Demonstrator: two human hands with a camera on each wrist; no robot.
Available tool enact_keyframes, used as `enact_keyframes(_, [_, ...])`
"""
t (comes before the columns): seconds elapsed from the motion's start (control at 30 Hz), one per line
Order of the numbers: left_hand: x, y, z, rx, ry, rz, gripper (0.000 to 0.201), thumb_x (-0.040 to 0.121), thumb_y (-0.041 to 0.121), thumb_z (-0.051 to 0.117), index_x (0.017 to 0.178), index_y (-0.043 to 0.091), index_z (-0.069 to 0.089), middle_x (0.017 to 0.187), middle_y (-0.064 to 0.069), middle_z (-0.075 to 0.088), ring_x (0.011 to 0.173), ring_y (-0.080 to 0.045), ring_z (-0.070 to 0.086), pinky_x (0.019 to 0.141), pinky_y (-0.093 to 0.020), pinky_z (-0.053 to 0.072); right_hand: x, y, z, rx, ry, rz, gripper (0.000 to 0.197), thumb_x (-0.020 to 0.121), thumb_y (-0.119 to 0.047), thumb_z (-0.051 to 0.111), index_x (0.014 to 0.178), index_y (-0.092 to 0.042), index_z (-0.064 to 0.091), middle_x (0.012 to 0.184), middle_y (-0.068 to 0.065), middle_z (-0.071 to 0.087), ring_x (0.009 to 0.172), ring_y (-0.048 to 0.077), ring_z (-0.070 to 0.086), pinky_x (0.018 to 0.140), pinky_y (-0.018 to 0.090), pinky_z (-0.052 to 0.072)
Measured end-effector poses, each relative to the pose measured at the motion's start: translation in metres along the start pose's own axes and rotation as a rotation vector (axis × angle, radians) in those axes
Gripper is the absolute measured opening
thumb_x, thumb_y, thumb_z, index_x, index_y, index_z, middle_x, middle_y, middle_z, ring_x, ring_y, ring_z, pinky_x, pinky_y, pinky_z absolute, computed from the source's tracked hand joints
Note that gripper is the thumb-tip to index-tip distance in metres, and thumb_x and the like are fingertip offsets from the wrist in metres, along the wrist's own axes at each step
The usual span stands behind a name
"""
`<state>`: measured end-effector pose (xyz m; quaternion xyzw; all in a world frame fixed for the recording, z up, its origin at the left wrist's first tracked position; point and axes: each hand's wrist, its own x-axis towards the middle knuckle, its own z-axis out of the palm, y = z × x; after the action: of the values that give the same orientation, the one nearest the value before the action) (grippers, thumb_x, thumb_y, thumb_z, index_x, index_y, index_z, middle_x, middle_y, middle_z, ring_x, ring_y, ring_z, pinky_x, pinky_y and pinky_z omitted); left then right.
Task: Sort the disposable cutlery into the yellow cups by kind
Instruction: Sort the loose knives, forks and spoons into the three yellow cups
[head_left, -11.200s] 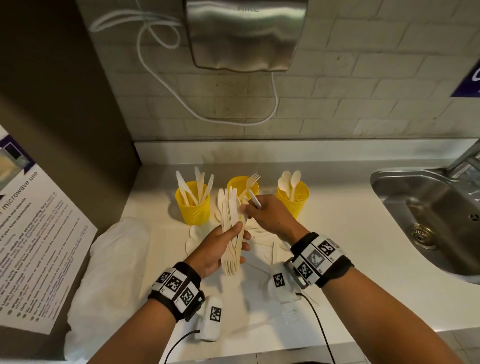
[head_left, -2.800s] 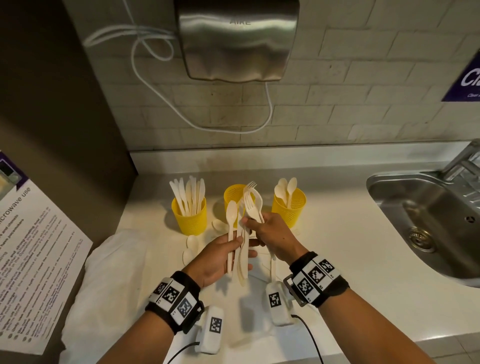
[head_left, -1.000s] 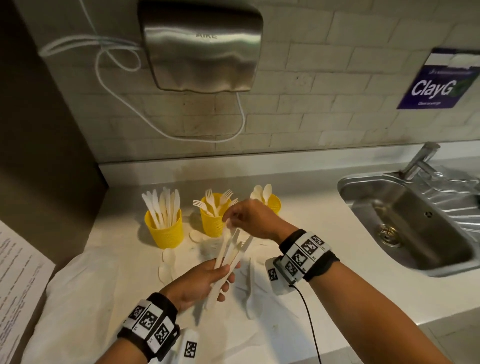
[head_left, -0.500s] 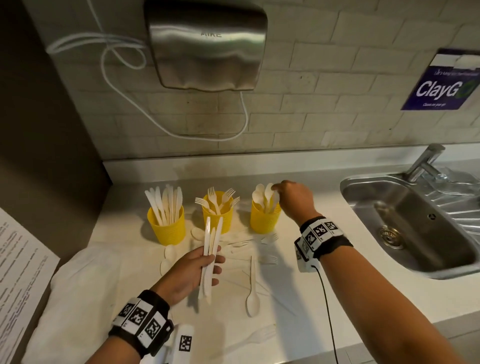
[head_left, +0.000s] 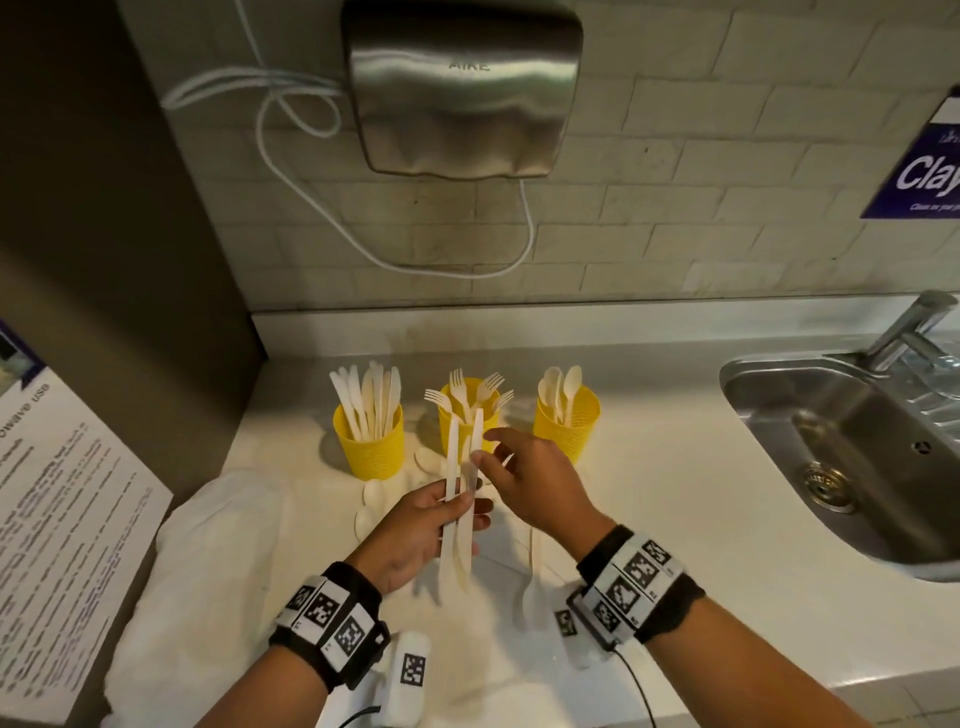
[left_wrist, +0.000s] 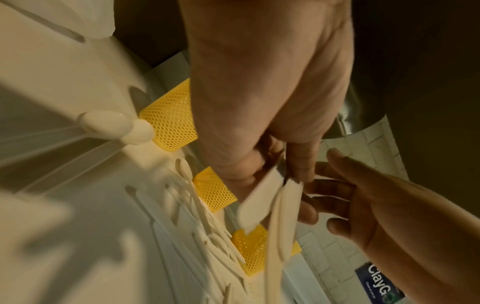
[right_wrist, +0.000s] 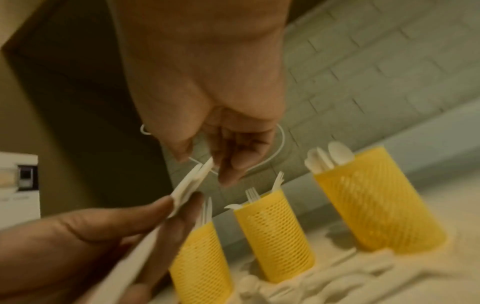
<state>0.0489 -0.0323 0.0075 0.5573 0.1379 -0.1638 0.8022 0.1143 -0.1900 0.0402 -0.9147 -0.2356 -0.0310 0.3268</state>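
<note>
Your left hand (head_left: 415, 525) grips upright white plastic knives (head_left: 460, 499); your right hand (head_left: 524, 478) (fingers spread, empty) reaches their far tips.

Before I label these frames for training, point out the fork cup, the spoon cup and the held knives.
fork cup (head_left: 448, 435), head view, mesh wall.
spoon cup (head_left: 570, 427), head view, mesh wall.
held knives (head_left: 453, 457), head view, upper blade.

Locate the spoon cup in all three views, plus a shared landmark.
Head: spoon cup, rightmost of three yellow cups, centre of frame behind the right hand.
Left wrist: lowest yellow cup, bottom centre, partly behind the held cutlery.
Right wrist: largest, rightmost cup, spoon bowls showing at its rim.
Shared landmark: the fork cup next to it, seen in all three views.
</note>
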Motion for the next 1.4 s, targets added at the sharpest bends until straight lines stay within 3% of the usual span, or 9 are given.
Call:
enact_keyframes(0.07, [0.0, 0.001, 0.002, 0.009, -0.018, -0.007, 0.021, 0.095, 0.012, 0.053, 0.114, 0.013, 0.063, 0.102, -0.01, 0.073, 0.094, -0.023, 0.07, 0.083, -0.046, 0.054, 0.006, -0.004, 0.003, 0.162, -0.018, 0.167, 0.028, 0.092, -0.044, 0.058, 0.11, -0.023, 0.064, 0.073, -0.004, 0.065, 0.065, 0.011, 0.06, 0.062, 0.027, 0.047])
enact_keyframes(0.17, [-0.001, 0.0, 0.003, 0.013, -0.029, -0.027, 0.021, 0.096, 0.011, 0.052, 0.115, 0.011, 0.062, 0.104, -0.012, 0.073, 0.094, -0.023, 0.071, 0.079, -0.041, 0.058, 0.015, 0.0, 0.001, 0.355, -0.09, 0.202, 0.023, 0.092, -0.032, 0.062, 0.093, -0.011, 0.07, 0.059, -0.007, 0.051, 0.052, 0.007, 0.042, 0.056, 0.024, 0.036])
enact_keyframes(0.27, [-0.002, 0.0, 0.004, -0.04, -0.028, -0.036, 0.024, 0.098, 0.012, 0.047, 0.117, 0.01, 0.061, 0.108, -0.015, 0.071, 0.093, -0.024, 0.07, 0.075, -0.039, 0.058, 0.018, 0.007, -0.004, 0.563, -0.044, 0.291, 0.023, 0.091, -0.026, 0.064, 0.078, -0.006, 0.066, 0.064, 0.0, 0.052, 0.055, 0.01, 0.042, 0.055, 0.025, 0.036])
enact_keyframes(0.47, [0.0, -0.001, -0.007, -0.12, 0.031, -0.084, 0.024, 0.099, 0.013, 0.046, 0.116, 0.01, 0.062, 0.114, -0.02, 0.064, 0.1, -0.028, 0.065, 0.074, -0.042, 0.057, 0.016, 0.015, -0.029, 0.954, 0.08, 0.364, 0.011, 0.093, -0.011, 0.06, 0.086, -0.003, 0.061, 0.069, 0.006, 0.06, 0.054, 0.016, 0.049, 0.05, 0.024, 0.04])
enact_keyframes(0.7, [0.002, 0.003, -0.01, -0.205, 0.055, -0.096, 0.029, 0.099, 0.014, 0.042, 0.122, 0.003, 0.057, 0.115, -0.02, 0.067, 0.1, -0.029, 0.068, 0.084, -0.048, 0.052, 0.004, 0.012, -0.035, 0.856, 0.133, 0.311, 0.004, 0.094, -0.009, 0.058, 0.096, -0.009, 0.061, 0.073, 0.005, 0.063, 0.062, 0.018, 0.059, 0.061, 0.031, 0.051])
enact_keyframes(0.93, [0.007, 0.004, -0.002, -0.07, -0.033, -0.085, 0.03, 0.101, 0.01, 0.041, 0.126, 0.01, 0.057, 0.118, -0.013, 0.068, 0.108, -0.028, 0.066, 0.093, -0.046, 0.05, 0.011, 0.006, -0.013, 0.681, -0.229, 0.359, 0.013, 0.087, -0.01, 0.067, 0.096, -0.001, 0.069, 0.071, 0.008, 0.065, 0.059, 0.015, 0.057, 0.058, 0.026, 0.05])
enact_keyframes(1.1, [0.005, 0.006, 0.002, -0.021, -0.091, -0.072, 0.028, 0.101, 0.012, 0.04, 0.122, 0.01, 0.059, 0.116, -0.014, 0.069, 0.103, -0.027, 0.068, 0.083, -0.046, 0.055, 0.024, -0.002, -0.006, 0.661, -0.361, 0.409, 0.018, 0.087, -0.011, 0.065, 0.083, 0.006, 0.064, 0.07, 0.013, 0.06, 0.054, 0.017, 0.056, 0.053, 0.025, 0.049])
enact_keyframes(1.23, [0.005, 0.007, -0.006, -0.081, -0.047, -0.062, 0.03, 0.1, 0.01, 0.041, 0.124, 0.01, 0.058, 0.117, -0.015, 0.068, 0.104, -0.026, 0.066, 0.079, -0.04, 0.056, 0.027, 0.002, -0.012, 0.691, -0.314, 0.44, 0.012, 0.088, -0.014, 0.065, 0.083, -0.003, 0.062, 0.072, 0.01, 0.06, 0.059, 0.015, 0.057, 0.059, 0.024, 0.051])
enact_keyframes(1.4, [0.008, 0.007, -0.012, -0.14, -0.035, -0.097, 0.033, 0.1, 0.017, 0.043, 0.13, 0.008, 0.054, 0.12, -0.014, 0.067, 0.106, -0.028, 0.066, 0.08, -0.042, 0.054, 0.029, 0.013, -0.019, 0.703, -0.276, 0.477, 0.033, 0.086, -0.015, 0.067, 0.097, 0.015, 0.06, 0.075, 0.013, 0.062, 0.062, 0.014, 0.059, 0.06, 0.022, 0.051])
